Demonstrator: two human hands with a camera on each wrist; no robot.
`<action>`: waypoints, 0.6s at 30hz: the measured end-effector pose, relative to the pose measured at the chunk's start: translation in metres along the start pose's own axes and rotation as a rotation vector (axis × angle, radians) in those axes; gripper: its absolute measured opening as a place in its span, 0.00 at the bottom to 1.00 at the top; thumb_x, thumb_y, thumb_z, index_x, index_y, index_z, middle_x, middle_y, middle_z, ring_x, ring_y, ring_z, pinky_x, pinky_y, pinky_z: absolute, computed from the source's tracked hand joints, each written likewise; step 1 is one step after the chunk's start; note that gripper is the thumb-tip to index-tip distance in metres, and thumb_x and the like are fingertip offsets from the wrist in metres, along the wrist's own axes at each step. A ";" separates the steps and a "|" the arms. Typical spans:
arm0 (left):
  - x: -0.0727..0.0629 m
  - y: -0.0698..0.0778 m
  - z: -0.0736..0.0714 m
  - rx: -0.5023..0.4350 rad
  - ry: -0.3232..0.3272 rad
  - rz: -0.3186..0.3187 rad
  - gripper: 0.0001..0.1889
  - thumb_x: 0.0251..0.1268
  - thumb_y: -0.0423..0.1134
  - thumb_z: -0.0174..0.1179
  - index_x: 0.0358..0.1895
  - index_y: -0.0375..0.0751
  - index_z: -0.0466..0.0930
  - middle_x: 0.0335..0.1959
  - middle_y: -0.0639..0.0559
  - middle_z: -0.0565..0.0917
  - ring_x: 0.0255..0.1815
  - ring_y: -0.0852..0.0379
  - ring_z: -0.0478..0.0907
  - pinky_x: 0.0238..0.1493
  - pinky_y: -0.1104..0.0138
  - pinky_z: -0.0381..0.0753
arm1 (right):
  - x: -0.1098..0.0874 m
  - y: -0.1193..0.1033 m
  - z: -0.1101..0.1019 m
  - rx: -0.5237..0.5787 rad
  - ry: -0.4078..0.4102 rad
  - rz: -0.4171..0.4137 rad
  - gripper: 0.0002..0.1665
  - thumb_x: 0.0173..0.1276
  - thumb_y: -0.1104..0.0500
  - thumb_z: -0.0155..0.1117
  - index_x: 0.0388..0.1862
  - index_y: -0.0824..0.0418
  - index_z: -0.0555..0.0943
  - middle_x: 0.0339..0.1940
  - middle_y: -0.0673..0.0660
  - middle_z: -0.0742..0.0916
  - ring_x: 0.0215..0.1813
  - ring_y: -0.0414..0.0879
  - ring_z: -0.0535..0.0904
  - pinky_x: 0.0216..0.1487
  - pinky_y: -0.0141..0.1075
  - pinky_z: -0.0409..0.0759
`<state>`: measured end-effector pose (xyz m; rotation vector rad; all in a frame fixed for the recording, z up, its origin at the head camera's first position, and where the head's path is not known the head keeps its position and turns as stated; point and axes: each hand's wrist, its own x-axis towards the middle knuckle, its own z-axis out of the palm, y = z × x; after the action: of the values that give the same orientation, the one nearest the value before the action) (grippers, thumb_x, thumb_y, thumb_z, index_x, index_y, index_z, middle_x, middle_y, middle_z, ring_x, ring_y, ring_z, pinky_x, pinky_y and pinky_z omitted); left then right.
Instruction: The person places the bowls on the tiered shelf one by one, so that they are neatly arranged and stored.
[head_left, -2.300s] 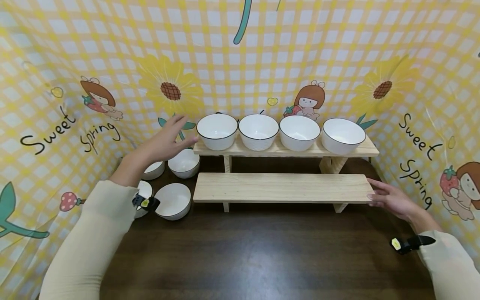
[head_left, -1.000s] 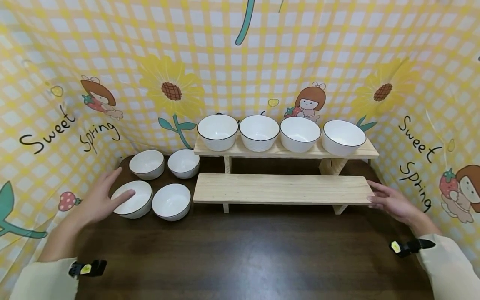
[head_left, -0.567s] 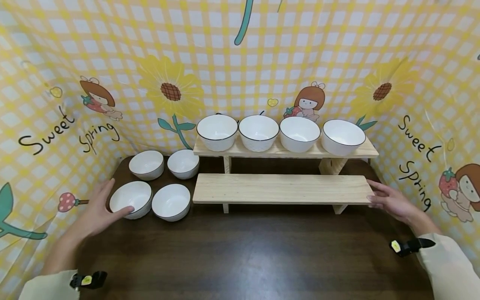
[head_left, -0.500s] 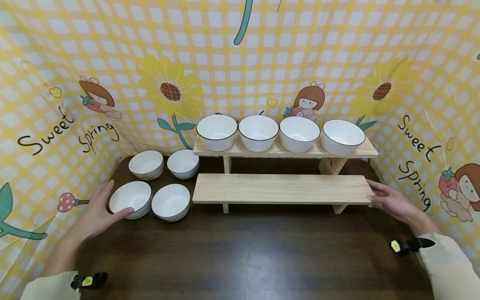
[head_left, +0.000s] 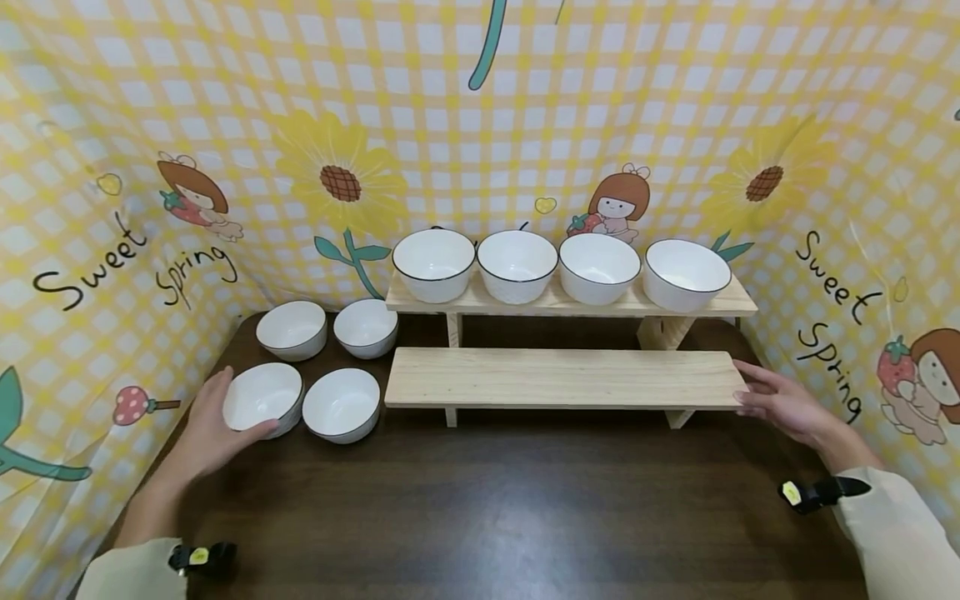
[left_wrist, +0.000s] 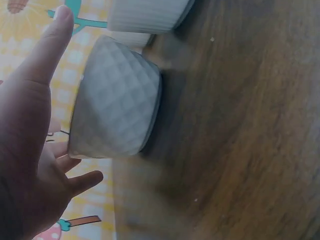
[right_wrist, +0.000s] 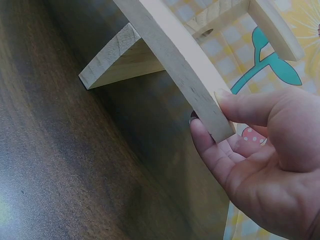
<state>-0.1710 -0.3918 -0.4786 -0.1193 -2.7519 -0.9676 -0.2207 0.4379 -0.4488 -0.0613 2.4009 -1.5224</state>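
My left hand is spread at the left side of the front-left white bowl, thumb by its near rim. In the left wrist view, this bowl shows a diamond-patterned outside, and my thumb stands off from its wall. Some fingertips pass behind the rim there. On the other side, my right hand holds the right end of the lower board of a two-tier wooden stand. The right wrist view shows the thumb on top of the board end and fingers curled beneath.
Three more white bowls with dark rims stand close by: front, back left and back right. Several similar bowls line the upper board. A checked cloth encloses the dark wooden table at the back and sides.
My left hand has come from the upper board's left end down to the front-left bowl, its thumb lowering from over the bowl to the near rim. My right hand keeps its place.
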 end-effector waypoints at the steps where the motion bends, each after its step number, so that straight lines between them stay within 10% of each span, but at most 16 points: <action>1: 0.001 -0.001 0.001 0.003 0.002 -0.005 0.62 0.54 0.47 0.77 0.79 0.23 0.40 0.75 0.18 0.47 0.75 0.19 0.45 0.69 0.29 0.46 | 0.000 0.000 0.000 0.001 0.000 -0.002 0.45 0.78 0.64 0.57 0.80 0.75 0.42 0.55 0.63 0.82 0.45 0.35 0.83 0.49 0.38 0.84; 18: 0.017 -0.003 0.012 0.124 -0.029 -0.090 0.64 0.56 0.58 0.74 0.80 0.26 0.40 0.75 0.18 0.50 0.72 0.18 0.51 0.59 0.26 0.57 | -0.001 -0.002 0.001 -0.003 0.001 0.000 0.46 0.78 0.64 0.57 0.80 0.76 0.42 0.57 0.68 0.80 0.45 0.36 0.82 0.49 0.38 0.84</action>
<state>-0.1905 -0.3862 -0.4858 0.0109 -2.8568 -0.8201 -0.2195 0.4359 -0.4471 -0.0612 2.4037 -1.5194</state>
